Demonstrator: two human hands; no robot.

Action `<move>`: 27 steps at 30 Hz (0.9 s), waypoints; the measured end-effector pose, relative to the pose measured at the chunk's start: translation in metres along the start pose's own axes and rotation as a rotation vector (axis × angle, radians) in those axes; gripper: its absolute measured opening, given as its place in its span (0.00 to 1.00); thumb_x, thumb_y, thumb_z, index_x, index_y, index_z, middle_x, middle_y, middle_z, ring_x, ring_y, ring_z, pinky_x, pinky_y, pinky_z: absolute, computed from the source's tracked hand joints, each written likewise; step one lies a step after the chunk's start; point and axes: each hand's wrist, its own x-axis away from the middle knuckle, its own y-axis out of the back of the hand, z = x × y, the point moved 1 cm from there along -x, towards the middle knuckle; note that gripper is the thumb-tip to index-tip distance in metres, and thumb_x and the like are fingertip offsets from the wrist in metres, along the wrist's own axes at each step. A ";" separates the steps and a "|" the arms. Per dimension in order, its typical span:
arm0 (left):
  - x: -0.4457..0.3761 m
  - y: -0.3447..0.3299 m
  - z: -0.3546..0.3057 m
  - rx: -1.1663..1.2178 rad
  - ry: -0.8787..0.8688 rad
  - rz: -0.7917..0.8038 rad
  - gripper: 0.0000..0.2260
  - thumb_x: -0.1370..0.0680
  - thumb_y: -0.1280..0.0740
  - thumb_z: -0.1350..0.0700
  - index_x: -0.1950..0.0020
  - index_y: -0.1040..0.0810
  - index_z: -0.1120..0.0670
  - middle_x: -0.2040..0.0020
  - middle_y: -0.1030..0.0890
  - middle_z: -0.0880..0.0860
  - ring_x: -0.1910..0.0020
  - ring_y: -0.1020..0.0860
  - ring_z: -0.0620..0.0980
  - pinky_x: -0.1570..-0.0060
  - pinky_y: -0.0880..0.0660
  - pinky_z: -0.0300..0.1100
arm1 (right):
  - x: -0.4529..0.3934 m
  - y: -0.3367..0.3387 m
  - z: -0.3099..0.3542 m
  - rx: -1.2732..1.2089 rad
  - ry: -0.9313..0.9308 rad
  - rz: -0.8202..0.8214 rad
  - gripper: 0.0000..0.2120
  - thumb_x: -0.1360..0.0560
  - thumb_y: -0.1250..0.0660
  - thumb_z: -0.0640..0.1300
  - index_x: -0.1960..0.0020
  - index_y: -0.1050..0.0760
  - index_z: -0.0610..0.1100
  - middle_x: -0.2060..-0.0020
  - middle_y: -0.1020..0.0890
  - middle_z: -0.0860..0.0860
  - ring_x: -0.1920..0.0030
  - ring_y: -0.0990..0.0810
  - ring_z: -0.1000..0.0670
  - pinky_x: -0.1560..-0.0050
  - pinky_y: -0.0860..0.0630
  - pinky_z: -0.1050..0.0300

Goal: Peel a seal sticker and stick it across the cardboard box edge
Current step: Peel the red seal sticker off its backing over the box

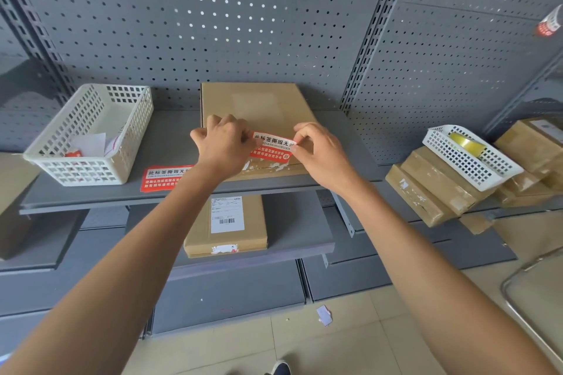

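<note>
Reaching forward from the bottom of the view, both bare forearms stretch up to the grey shelf [170, 143], and the two hands meet over the near end of the flat cardboard box [259, 106] that lies there. The left hand [224, 146] is curled, knuckles up, and its fingertips pinch the left end of the seal sticker [272, 148]. The right hand [320, 149] is turned with the wrist low and pinches the right end between thumb and forefinger. The red and white sticker is stretched between them, just above the front edge of the box; whether it already touches the cardboard I cannot tell. More stickers [166, 178] lie on the shelf left of the box, beside a white basket [88, 137].
</note>
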 end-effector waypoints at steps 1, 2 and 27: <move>0.000 0.000 0.000 -0.003 -0.012 -0.009 0.10 0.19 0.34 0.45 0.56 0.24 0.50 0.49 0.24 0.48 0.39 0.33 0.53 0.46 0.45 0.52 | 0.002 -0.003 -0.001 -0.018 0.003 -0.039 0.09 0.23 0.30 0.42 0.45 0.26 0.41 0.36 0.24 0.49 0.36 0.26 0.52 0.35 0.32 0.60; 0.001 -0.001 0.000 -0.004 -0.024 -0.017 0.09 0.19 0.34 0.46 0.55 0.24 0.50 0.49 0.23 0.47 0.39 0.33 0.53 0.46 0.45 0.52 | 0.004 -0.005 0.001 -0.053 -0.016 -0.058 0.15 0.25 0.28 0.42 0.40 0.28 0.42 0.35 0.25 0.49 0.38 0.25 0.52 0.35 0.31 0.59; 0.004 -0.003 0.011 0.018 -0.154 -0.020 0.06 0.20 0.34 0.46 0.45 0.20 0.44 0.49 0.23 0.45 0.39 0.33 0.52 0.45 0.44 0.52 | -0.016 -0.003 0.007 -0.080 -0.110 -0.015 0.03 0.25 0.27 0.38 0.52 0.16 0.39 0.43 0.17 0.50 0.45 0.19 0.51 0.40 0.25 0.59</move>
